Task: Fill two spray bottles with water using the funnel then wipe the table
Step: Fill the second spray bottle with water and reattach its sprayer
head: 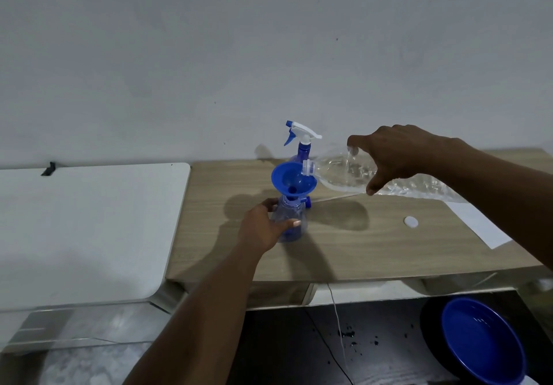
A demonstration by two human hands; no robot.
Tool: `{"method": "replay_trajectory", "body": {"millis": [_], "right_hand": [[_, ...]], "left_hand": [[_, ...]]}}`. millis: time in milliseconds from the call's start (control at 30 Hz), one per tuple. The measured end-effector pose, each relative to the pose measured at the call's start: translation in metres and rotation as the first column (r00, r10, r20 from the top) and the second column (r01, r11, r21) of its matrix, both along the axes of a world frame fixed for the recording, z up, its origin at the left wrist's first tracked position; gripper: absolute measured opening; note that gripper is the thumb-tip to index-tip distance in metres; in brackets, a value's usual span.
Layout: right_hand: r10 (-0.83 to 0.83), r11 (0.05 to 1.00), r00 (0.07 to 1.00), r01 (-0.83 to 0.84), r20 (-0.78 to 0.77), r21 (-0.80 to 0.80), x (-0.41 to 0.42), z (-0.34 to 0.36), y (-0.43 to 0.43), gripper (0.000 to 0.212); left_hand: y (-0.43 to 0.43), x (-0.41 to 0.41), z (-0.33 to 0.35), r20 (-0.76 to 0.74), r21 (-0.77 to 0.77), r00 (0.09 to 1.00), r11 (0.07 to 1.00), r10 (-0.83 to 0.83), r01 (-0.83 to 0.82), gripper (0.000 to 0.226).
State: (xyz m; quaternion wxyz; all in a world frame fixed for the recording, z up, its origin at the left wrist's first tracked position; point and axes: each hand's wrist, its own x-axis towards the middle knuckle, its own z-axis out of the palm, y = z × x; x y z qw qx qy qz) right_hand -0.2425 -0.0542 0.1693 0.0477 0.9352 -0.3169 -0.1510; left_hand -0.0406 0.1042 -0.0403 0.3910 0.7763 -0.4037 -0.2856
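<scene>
Wooden table (374,253) — white wall (209,40) behind

Blue funnel (291,178) — upright in bottle (288,209)

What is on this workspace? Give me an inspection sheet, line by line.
Surface: wooden table; white table at its left.
Job's things: blue funnel sits in open spray bottle; second spray bottle, trigger head on, stands behind; water bottle tilted, mouth at funnel rim.
Clutter: white cap and white sheet on wooden table.
Grippers: left hand grips open spray bottle; right hand grips water bottle.
Cables: thin cable hangs below table edge.
Surroundings: blue basin below, at right; pale wall.
</scene>
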Motion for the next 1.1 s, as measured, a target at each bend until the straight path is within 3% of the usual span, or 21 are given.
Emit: {"method": "replay_trajectory", "body": {"millis": [1100], "right_hand": [[0.028,0.996,0.997,-0.034,-0.071,-0.079,0.0026,0.0075,0.0005,0.083]], "left_hand": [[0.0005,0.0003,0.0000,-0.010,-0.003,1.000,1.000,-0.006,0.006,0.066]]}}
